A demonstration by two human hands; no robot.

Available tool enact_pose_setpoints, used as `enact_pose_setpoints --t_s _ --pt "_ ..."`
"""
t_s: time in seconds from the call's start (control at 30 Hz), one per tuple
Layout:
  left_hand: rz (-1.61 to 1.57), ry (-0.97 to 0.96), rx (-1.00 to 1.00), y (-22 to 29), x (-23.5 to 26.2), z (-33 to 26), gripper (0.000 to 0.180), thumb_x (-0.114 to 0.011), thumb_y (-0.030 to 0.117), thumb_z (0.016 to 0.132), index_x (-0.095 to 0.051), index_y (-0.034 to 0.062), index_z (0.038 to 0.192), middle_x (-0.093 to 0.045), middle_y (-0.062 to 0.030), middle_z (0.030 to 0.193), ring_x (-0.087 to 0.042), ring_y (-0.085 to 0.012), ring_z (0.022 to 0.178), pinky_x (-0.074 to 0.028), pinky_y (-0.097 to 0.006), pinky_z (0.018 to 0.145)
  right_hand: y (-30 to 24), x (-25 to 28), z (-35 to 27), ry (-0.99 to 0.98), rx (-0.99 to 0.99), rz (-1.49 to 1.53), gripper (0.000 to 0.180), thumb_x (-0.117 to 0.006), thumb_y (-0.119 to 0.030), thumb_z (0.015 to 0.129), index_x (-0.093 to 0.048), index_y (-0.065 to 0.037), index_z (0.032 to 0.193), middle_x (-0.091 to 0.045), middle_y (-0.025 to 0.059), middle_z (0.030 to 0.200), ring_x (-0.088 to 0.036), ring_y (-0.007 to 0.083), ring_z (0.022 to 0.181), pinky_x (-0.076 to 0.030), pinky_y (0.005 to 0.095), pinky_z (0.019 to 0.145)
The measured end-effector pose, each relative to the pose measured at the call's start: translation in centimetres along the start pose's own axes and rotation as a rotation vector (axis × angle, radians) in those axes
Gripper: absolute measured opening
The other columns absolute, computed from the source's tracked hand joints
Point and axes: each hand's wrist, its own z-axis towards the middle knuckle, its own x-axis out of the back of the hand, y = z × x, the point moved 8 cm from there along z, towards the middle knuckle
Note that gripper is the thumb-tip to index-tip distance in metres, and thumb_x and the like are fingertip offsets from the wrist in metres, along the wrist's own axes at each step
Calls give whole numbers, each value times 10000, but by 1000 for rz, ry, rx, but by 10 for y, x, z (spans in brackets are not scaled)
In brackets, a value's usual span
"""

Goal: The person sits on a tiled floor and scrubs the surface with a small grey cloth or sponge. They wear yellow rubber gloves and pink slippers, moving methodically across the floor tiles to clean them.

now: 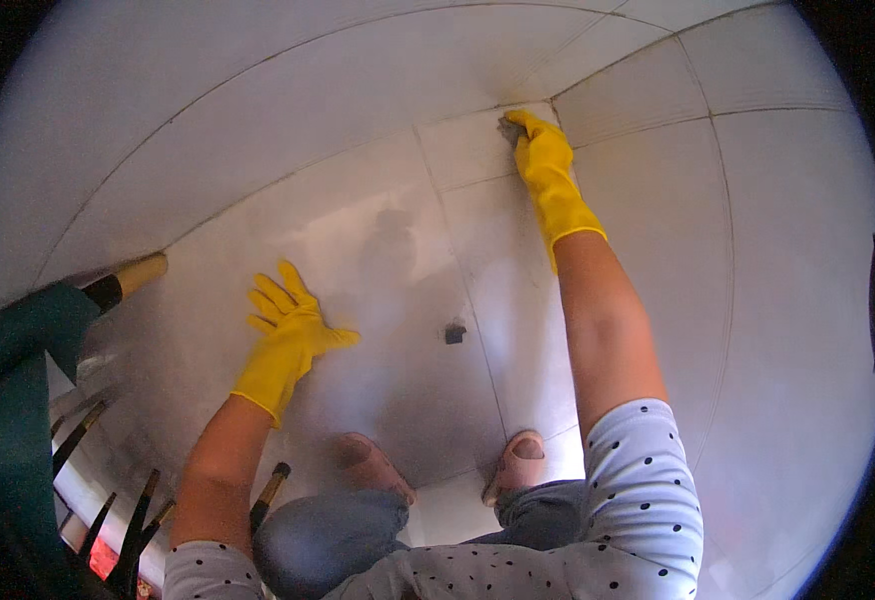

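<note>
A: What's out at nine o'clock, by the edge?
B: A dark green cloth [18,350]. Poking out next to it is a stick end [143,273], light brown with a black band.

A: And at eight o'clock?
B: Some thin dark sticks [138,525], all leaning.

A: Where's the left hand [293,328]?
B: At nine o'clock, but closer to the middle. It wears a yellow glove. The fingers are spread wide and it holds nothing. I can't tell if it touches the floor [408,200] or is just above it. The floor has pale, shiny tiles.

A: What's at seven o'clock?
B: A pink slipper [383,473] with a foot in it.

A: And near the very middle?
B: A little dark square [455,332] on the floor.

A: What about five o'clock?
B: The other pink slipper [511,478], with a foot in it too.

A: Where's the grey pad [509,131]?
B: At one o'clock, low down in the corner. The right hand [543,150], in a yellow glove too, has its fingers closed around it. That hand is right beside the tiled side wall [648,200].

A: And at four o'clock?
B: A white sleeve [643,465] with black dots, on the right arm.
</note>
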Motion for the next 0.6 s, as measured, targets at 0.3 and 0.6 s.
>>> enact_pose_setpoints --t_s 0.3,0.6 --pt "16 -18 65 -9 -10 9 1645 -931 554 481 241 58 1524 189 -385 1550 134 -570 1441 -7 -687 1130 -95 -50 -173 -402 417 473 300 -539 -85 909 -671 -82 1178 -666 125 1219 -599 308 1161 -440 389 1032" --pt "27 -25 70 -6 -6 7 1635 -948 510 486 228 57 1528 184 -391 1548 143 -566 1442 -11 -684 1131 -22 2 -38 -49 209 175 288 -531 -105 899 -690 -118 1139 -670 139 1220 -602 357 1141 -449 423 1013"
